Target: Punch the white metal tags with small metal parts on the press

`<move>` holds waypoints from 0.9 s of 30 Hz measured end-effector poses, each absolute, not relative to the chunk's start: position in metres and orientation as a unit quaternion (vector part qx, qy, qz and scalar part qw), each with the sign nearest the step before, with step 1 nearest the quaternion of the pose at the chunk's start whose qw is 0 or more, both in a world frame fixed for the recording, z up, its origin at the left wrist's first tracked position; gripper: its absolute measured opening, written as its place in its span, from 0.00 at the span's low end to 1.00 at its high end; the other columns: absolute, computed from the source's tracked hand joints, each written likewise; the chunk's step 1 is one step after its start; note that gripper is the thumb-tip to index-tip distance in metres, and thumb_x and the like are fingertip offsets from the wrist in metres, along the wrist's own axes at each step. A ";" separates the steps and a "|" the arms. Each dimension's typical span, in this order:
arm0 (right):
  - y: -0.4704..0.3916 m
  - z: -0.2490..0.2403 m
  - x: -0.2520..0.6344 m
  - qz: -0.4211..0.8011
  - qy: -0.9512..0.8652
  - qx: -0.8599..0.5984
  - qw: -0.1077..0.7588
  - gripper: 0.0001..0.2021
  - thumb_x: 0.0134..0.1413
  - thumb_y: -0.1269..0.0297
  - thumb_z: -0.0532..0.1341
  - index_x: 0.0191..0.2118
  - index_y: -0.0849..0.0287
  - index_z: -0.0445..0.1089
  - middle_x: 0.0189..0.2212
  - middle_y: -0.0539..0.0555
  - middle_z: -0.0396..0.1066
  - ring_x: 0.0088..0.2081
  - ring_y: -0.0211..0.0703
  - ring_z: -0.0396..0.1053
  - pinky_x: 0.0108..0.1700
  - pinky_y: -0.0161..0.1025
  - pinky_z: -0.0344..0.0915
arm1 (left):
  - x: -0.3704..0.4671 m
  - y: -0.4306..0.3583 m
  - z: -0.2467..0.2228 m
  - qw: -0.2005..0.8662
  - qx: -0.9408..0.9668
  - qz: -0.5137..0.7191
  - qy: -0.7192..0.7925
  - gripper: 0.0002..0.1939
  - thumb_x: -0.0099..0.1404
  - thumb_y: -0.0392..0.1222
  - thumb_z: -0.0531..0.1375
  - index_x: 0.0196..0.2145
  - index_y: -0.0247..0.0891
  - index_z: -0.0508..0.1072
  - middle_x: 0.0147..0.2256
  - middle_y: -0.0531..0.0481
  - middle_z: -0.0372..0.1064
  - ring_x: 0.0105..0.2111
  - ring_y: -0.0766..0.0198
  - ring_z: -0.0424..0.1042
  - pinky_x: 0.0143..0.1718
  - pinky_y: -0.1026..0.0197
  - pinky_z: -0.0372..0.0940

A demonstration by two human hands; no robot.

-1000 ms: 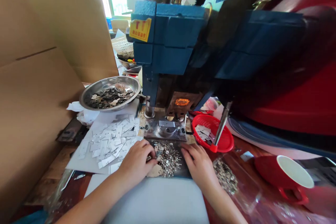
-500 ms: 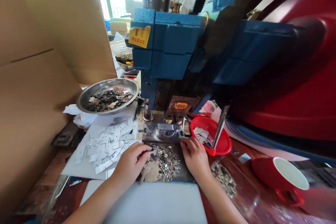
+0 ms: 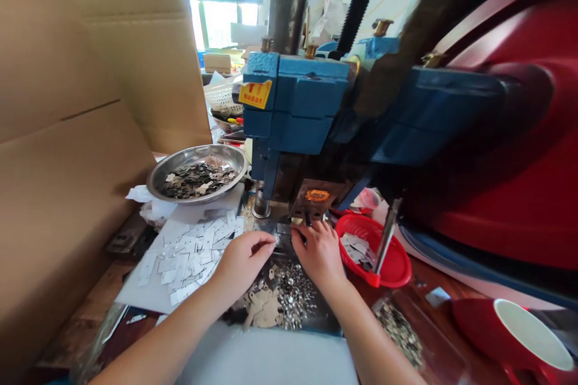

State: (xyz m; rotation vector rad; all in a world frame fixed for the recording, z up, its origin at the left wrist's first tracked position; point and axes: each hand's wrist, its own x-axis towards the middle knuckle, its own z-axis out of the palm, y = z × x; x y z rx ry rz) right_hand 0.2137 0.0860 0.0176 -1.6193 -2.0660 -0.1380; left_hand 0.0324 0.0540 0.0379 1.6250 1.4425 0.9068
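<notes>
Both bare hands reached in the head view toward the base of the blue metal press (image 3: 289,126). Left hand (image 3: 239,261) had its thumb and fingertips drawn together; whether a small part sat between them could not be told. Right hand (image 3: 320,252) had bent fingers and its thumb over the die area, and whether it gripped anything was unclear. Just ahead of and between the fingertips lay the small, pale flat metal strip (image 3: 283,228), partly hidden by the right thumb, its long axis apparently running sideways from hand to hand. The right hand was the nearer. Closer to the wearer, below both hands, were the heap of tiny shiny metal pieces (image 3: 295,301) and the flat, brownish-grey shaped plates (image 3: 263,308). Above the hands, the yellow label with red characters (image 3: 255,94) and the small orange label (image 3: 317,195) were too blurred to read.
</notes>
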 end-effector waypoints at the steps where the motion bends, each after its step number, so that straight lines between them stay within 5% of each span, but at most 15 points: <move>1: 0.082 0.019 0.216 -0.066 -0.773 -0.583 0.240 0.10 0.58 0.63 0.55 0.36 0.53 0.74 0.32 0.55 0.69 0.38 0.48 0.64 0.41 0.44 0.58 | 0.034 0.058 0.038 0.378 0.638 0.361 0.565 0.09 0.61 0.40 0.56 0.36 0.43 0.76 0.37 0.54 0.75 0.37 0.62 0.72 0.42 0.60 0.66; 10: 0.067 0.024 0.228 -0.108 -0.813 -0.527 0.223 0.13 0.58 0.55 0.56 0.45 0.50 0.72 0.41 0.55 0.70 0.45 0.51 0.63 0.54 0.53 0.54 | 0.050 0.089 0.041 0.318 0.660 0.350 0.584 0.09 0.61 0.39 0.56 0.36 0.42 0.77 0.37 0.52 0.74 0.38 0.60 0.71 0.42 0.58 0.64; 17: 0.073 0.008 0.238 -0.051 -0.790 -0.524 0.314 0.15 0.61 0.57 0.52 0.47 0.57 0.69 0.42 0.57 0.70 0.45 0.48 0.65 0.52 0.51 0.59 | 0.064 0.099 0.033 0.301 0.663 0.356 0.585 0.08 0.61 0.38 0.58 0.35 0.42 0.78 0.37 0.51 0.75 0.39 0.60 0.71 0.44 0.58 0.63; 27: 0.073 0.006 0.236 -0.027 -0.807 -0.508 0.302 0.13 0.60 0.58 0.53 0.45 0.53 0.71 0.43 0.56 0.70 0.47 0.49 0.64 0.55 0.55 0.56 | 0.064 0.107 0.026 0.246 0.698 0.315 0.594 0.08 0.59 0.39 0.59 0.34 0.41 0.78 0.35 0.50 0.74 0.41 0.58 0.69 0.47 0.56 0.61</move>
